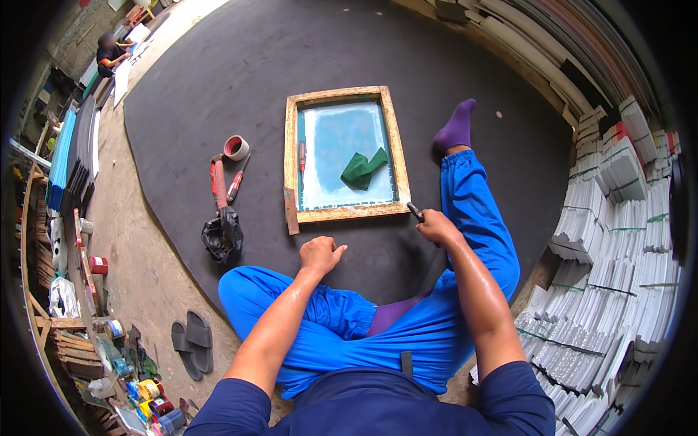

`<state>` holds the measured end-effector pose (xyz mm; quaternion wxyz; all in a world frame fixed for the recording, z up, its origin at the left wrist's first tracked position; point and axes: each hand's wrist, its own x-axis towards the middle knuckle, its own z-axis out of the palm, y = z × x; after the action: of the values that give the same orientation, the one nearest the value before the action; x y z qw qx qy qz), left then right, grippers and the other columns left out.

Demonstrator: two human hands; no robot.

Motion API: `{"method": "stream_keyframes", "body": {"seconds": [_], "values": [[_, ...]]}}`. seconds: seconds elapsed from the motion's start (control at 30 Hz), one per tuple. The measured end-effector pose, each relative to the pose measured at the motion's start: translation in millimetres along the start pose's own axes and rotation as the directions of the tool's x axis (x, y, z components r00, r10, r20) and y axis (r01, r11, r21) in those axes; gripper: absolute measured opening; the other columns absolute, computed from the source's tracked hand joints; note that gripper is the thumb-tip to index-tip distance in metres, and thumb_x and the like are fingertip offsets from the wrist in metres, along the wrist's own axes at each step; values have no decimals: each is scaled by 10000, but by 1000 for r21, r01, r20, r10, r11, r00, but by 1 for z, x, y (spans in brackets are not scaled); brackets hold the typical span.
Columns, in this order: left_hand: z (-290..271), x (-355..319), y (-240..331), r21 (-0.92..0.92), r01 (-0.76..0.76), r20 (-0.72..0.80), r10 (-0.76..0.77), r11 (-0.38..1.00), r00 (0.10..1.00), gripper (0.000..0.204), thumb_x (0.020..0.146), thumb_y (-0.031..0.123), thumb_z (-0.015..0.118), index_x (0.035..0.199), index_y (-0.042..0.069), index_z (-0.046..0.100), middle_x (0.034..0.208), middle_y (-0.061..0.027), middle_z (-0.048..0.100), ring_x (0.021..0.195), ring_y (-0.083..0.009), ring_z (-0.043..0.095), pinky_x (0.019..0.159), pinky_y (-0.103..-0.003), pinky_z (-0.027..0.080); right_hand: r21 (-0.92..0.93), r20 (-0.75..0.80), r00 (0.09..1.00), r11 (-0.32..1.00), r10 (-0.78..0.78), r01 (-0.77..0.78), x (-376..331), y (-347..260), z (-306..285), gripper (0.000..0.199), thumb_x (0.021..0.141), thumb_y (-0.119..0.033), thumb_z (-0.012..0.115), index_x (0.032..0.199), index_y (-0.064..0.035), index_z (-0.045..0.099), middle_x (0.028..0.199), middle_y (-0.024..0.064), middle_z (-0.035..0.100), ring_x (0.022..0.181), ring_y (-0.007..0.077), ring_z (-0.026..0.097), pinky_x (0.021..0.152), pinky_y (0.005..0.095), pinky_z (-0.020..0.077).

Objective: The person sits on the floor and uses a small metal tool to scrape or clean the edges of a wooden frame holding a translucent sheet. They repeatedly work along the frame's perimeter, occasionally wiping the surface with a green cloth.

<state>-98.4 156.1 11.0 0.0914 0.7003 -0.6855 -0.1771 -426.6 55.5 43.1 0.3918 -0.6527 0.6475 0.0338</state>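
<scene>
On the dark mat before me lies a wooden-framed printing screen (340, 216) with blue and white mesh. My right hand (438, 227) grips a dark tool (415, 211), its tip at the frame's near right corner; most of it is hidden, so its kind is unclear. Closed loosely with the thumb out, my left hand (320, 256) is just short of the frame's near edge, with nothing visible in it. A crumpled green cloth (358, 171) rests on the mesh. Along the inner left side lies a slim red-handled tool (302, 156). A short wooden strip (291, 211) sits against the near left corner.
Left of the frame are a tape roll (235, 147), a screwdriver (238, 182), a red-handled hammer (218, 182) and a black plastic bag (222, 234). Sandals (193, 345) and paint cans (150, 389) are at lower left. Bundled white stacks (582, 312) line the right. Another person (110, 54) sits far left.
</scene>
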Motion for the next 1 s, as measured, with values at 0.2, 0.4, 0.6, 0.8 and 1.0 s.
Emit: {"method": "stream_keyframes", "body": {"seconds": [0.2, 0.4, 0.6, 0.8, 1.0], "values": [[1, 16, 14, 29, -146, -218, 148, 989, 965, 380, 730, 315, 875, 1032, 126, 742, 1205, -56, 681, 1188, -264, 590, 944, -412, 476, -96, 153, 988, 995, 28, -13, 17, 1, -21, 281, 891, -176, 661, 904, 102, 700, 810, 238, 731, 740, 330, 753, 670, 441, 591], [5, 51, 19, 172, -248, -269, 287, 953, 919, 589, 720, 255, 881, 1242, 88, 665, 1293, -104, 625, 1225, -275, 554, 1015, -424, 430, -123, 204, 979, 992, 28, -3, 33, 5, -23, 243, 843, -111, 606, 898, 102, 709, 796, 227, 735, 712, 318, 752, 657, 428, 596], [16, 64, 10, 201, -250, -204, 290, 947, 935, 528, 751, 238, 855, 1213, 89, 646, 1143, -44, 652, 1106, -244, 587, 973, -415, 436, -318, 262, 965, 945, 16, 71, 38, -9, -36, 287, 801, -99, 590, 978, 72, 737, 896, 229, 756, 824, 324, 764, 740, 429, 603], [21, 67, 8, 190, -242, -216, 281, 952, 935, 482, 758, 221, 837, 1184, 100, 649, 1097, -36, 657, 1074, -242, 598, 960, -409, 443, -493, 228, 974, 861, -14, 128, 44, -17, -43, 318, 798, -134, 618, 1050, -2, 760, 1025, 202, 761, 1001, 343, 739, 845, 435, 582], [27, 70, 9, 174, -242, -233, 279, 954, 932, 470, 757, 217, 836, 1176, 102, 654, 1095, -33, 658, 1068, -239, 599, 951, -403, 447, -433, 389, 913, 899, 126, 60, 58, -15, -53, 263, 824, -121, 600, 1030, -18, 729, 895, 160, 764, 788, 297, 753, 686, 411, 598]]}}
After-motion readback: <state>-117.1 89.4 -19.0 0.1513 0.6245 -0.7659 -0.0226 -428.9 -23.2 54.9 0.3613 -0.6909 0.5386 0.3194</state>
